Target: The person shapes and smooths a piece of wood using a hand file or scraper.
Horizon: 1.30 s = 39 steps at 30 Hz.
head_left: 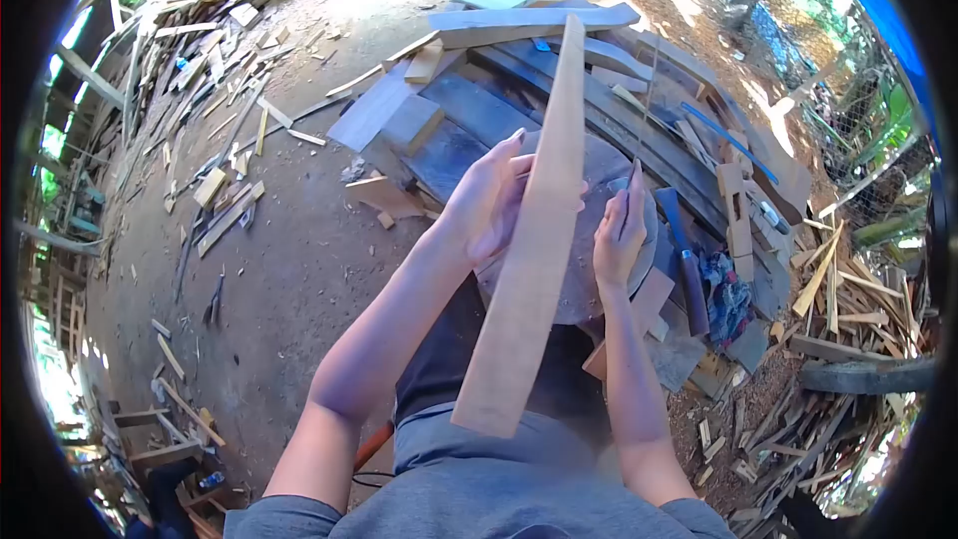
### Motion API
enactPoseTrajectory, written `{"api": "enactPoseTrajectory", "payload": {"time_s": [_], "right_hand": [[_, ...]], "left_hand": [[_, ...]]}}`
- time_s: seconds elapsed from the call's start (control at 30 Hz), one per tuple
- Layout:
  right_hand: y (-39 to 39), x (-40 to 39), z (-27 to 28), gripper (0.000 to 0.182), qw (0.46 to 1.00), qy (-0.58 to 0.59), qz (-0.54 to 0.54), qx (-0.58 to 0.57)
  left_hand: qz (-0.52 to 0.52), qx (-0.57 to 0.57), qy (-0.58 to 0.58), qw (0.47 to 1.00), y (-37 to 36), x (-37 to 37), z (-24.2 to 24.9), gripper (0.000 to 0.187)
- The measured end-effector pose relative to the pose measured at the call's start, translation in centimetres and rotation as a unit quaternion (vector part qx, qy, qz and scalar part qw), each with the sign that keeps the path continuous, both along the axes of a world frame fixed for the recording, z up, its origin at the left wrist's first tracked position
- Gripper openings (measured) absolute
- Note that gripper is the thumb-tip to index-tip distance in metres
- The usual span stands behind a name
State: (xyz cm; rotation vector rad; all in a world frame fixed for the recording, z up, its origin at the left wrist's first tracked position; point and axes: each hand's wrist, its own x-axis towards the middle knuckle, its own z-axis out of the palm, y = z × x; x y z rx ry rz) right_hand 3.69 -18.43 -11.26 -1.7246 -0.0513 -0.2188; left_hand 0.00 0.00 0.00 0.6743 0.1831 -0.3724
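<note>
A long, tapered wooden piece (539, 240) stands tilted in front of my body, its narrow end far away and its wide end near my shirt. My left hand (487, 202) grips its left side around mid-length, with the fingers passing behind it. Just right of the piece, my right hand (621, 240) is closed and apart from it. Something small and dark shows at its fingertips, too small to make out. Beneath both hands lies a round, flat work surface (594, 284), partly hidden by the piece.
Planks (479, 105) are stacked beyond the round surface. A saw with a dark handle (693, 289) lies at the right, beside a crumpled cloth (725, 289). A blue strip (728, 140) rests farther right. Wood scraps (232, 210) litter the dirt floor at left; offcuts (868, 299) are heaped at far right.
</note>
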Motion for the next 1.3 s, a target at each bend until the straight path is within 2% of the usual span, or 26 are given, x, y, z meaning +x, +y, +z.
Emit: {"api": "enactPoseTrajectory", "payload": {"time_s": [0.07,0.1,0.17,0.2,0.33,0.37,0.4,0.43,0.47,0.5,0.57,0.6,0.63,0.7,0.83,0.9,0.93,1.0,1.03,1.1,1.13,1.2,1.3], "right_hand": [[0.9,0.5,0.3,0.044,0.998,-0.063,-0.014,0.006],[-1.7,-0.3,0.4,0.044,0.997,-0.068,-0.020,-0.031],[-0.9,0.4,-0.1,0.044,0.984,-0.150,-0.034,-0.088],[-0.8,-0.1,0.3,0.044,0.998,-0.054,-0.004,-0.040],[-0.6,0.2,-0.9,0.044,0.990,-0.132,-0.022,-0.045],[-0.7,0.2,-0.9,0.044,0.993,-0.097,-0.007,-0.060],[-0.9,0.1,-0.9,0.045,0.996,-0.057,0.006,-0.074],[-1.1,0.1,-0.7,0.045,0.995,-0.067,0.001,-0.076],[-1.1,0.1,-0.6,0.045,0.996,-0.062,0.008,-0.069],[-1.0,0.1,-0.4,0.045,0.997,-0.055,0.017,-0.061],[-0.9,0.0,-0.2,0.046,0.997,-0.053,0.020,-0.053],[-0.8,0.1,-0.4,0.046,0.997,-0.058,0.019,-0.049],[-0.8,0.1,-0.5,0.045,0.997,-0.060,0.018,-0.046],[-0.8,0.1,-0.5,0.045,0.997,-0.051,0.017,-0.055],[-0.8,0.0,0.0,0.045,0.995,-0.061,0.012,-0.073],[-0.8,-0.2,0.1,0.044,0.995,-0.065,0.011,-0.074],[-0.9,-0.2,0.3,0.044,0.994,-0.073,0.017,-0.076],[-0.9,-0.3,0.7,0.044,0.994,-0.072,0.023,-0.078],[-0.9,-0.4,0.9,0.044,0.994,-0.072,0.026,-0.078],[-0.8,-0.6,0.9,0.044,0.995,-0.065,0.029,-0.076],[-0.8,-0.5,0.9,0.044,0.995,-0.060,0.030,-0.076],[-0.9,-0.4,1.0,0.044,0.995,-0.053,0.028,-0.076],[-0.7,-0.5,1.1,0.044,0.991,-0.107,0.021,-0.080]], "left_hand": [[-0.014,0.034,0.022,0.999,0.4,0.5,1.4,0.074],[-0.023,-0.002,0.017,1.000,-1.4,-0.2,0.8,0.074],[-0.011,-0.007,0.017,1.000,-0.8,0.1,1.6,0.076],[-0.018,-0.021,0.012,1.000,-0.4,0.0,1.7,0.078],[-0.036,-0.074,-0.012,0.997,-0.3,0.1,0.8,0.079],[-0.042,-0.075,-0.030,0.996,-0.5,0.2,0.8,0.079],[-0.028,-0.054,-0.017,0.998,-0.8,0.1,0.9,0.079],[-0.013,-0.035,0.000,0.999,-1.0,-0.1,0.8,0.079],[-0.029,-0.041,-0.003,0.999,-0.7,-0.1,0.5,0.070],[-0.030,-0.039,-0.008,0.999,-0.9,-0.1,0.1,0.070],[0.007,0.061,-0.035,0.997,-1.1,-0.4,-0.6,0.057],[-0.022,0.034,0.017,0.999,-0.6,-0.5,-0.7,0.047],[-0.020,0.035,0.019,0.999,-0.4,-0.5,-1.4,0.047],[0.024,0.175,-0.044,0.983,-0.7,-0.8,-3.2,0.044],[0.021,0.148,0.009,0.989,0.7,-3.3,-4.8,0.042],[0.021,0.278,0.026,0.960,1.8,-5.5,-5.8,0.037],[0.015,0.279,0.032,0.960,2.1,-6.5,-6.1,0.037],[0.015,0.382,0.043,0.923,2.6,-8.6,-6.5,0.030],[0.011,0.383,0.050,0.922,2.9,-9.5,-7.2,0.030],[0.025,0.586,-0.059,0.807,3.7,-11.1,-8.4,0.034],[0.021,0.587,-0.056,0.807,4.1,-12.0,-8.4,0.034],[-0.059,0.669,-0.088,0.736,4.8,-13.4,-7.9,0.035],[-0.104,0.678,-0.057,0.726,5.8,-15.2,-8.0,0.035]]}}
